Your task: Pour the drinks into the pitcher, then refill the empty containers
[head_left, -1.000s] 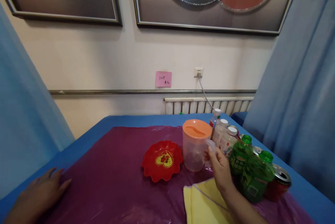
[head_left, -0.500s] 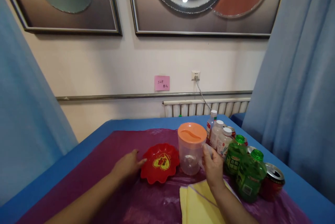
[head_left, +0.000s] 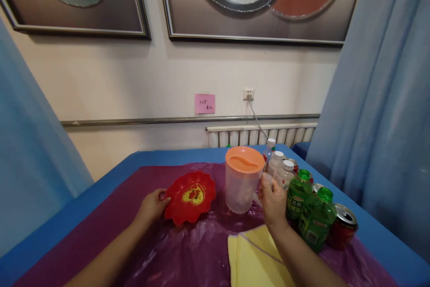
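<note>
Pinching the red plate (head_left: 191, 198) by its left rim with the left hand (head_left: 152, 206), lower centre of the frame; gripping the orange-lidded pitcher (head_left: 239, 190) by its handle with the right hand (head_left: 273, 199), right of centre, near green bottles (head_left: 316, 222) at lower right.

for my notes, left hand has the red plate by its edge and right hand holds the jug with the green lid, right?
The lid is orange, not green, in the head view; the left hand has the red plate by its edge, and the right hand holds the jug.
</note>
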A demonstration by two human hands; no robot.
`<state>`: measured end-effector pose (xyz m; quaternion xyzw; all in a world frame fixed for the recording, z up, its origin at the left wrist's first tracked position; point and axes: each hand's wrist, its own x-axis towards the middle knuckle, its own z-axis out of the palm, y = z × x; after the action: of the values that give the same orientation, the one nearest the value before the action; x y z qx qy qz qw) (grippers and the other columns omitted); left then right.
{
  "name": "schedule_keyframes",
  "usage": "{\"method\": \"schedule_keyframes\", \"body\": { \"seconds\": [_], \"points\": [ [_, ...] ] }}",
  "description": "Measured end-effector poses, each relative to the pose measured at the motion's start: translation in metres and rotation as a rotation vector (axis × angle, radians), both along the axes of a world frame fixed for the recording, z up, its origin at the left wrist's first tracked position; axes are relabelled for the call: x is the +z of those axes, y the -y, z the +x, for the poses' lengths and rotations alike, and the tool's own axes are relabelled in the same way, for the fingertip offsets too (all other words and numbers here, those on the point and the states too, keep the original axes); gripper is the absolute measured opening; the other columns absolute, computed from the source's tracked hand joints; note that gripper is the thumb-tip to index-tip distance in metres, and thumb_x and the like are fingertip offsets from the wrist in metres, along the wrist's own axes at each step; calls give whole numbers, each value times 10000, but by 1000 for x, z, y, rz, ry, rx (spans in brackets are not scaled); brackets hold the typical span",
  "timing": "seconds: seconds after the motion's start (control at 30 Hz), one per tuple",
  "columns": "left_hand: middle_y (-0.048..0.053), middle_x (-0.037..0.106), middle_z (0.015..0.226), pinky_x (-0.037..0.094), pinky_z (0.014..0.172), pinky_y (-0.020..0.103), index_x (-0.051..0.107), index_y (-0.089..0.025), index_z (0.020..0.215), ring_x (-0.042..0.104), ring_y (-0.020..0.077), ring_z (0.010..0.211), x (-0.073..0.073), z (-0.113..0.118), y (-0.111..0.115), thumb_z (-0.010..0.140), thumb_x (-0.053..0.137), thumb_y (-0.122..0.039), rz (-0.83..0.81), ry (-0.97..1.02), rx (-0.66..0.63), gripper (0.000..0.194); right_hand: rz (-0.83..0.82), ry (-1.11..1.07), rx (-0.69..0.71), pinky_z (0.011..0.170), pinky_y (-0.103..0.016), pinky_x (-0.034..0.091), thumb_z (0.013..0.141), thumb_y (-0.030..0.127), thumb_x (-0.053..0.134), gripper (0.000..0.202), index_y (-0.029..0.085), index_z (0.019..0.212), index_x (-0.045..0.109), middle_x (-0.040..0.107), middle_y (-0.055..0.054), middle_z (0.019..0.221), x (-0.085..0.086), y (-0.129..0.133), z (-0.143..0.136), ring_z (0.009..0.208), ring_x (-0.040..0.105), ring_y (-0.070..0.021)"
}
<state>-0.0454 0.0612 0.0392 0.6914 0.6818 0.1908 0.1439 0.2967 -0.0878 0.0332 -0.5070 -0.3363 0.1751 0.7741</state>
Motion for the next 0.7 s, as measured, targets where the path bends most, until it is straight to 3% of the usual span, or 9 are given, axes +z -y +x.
{"method": "schedule_keyframes", "body": {
  "seconds": [0.13,0.27,0.47,0.7],
  "points": [
    [123,800,994,551,712,255,693,-108,1087,765,229,881,0,-17,-3,852,605,-225,-12,20,33,277,-15,24,37,488,-241,315,849,690,613,547,223,613,452,400,64,550,2,-2,-12,526,344,-107],
    [113,804,979,547,707,259,699,-134,1046,767,241,897,-6,-25,1,832,629,-222,-18,14,43,241,-37,39,45,502,-245,319,855,661,623,523,213,627,476,412,66,558,-6,-11,-19,533,359,-108],
    [97,800,966,537,763,266,716,-154,996,757,241,923,-15,-16,6,811,633,-186,-23,-4,36,206,-20,-2,68,501,-240,324,845,662,629,523,215,629,464,403,71,570,-19,-21,-19,527,353,-104],
    [59,792,887,519,687,250,708,-155,1023,752,218,835,-14,-10,11,822,615,-183,-34,8,1,223,-43,70,29,496,-241,316,856,671,601,532,220,617,453,396,68,557,-16,-18,-19,530,348,-108]
  ]
}}
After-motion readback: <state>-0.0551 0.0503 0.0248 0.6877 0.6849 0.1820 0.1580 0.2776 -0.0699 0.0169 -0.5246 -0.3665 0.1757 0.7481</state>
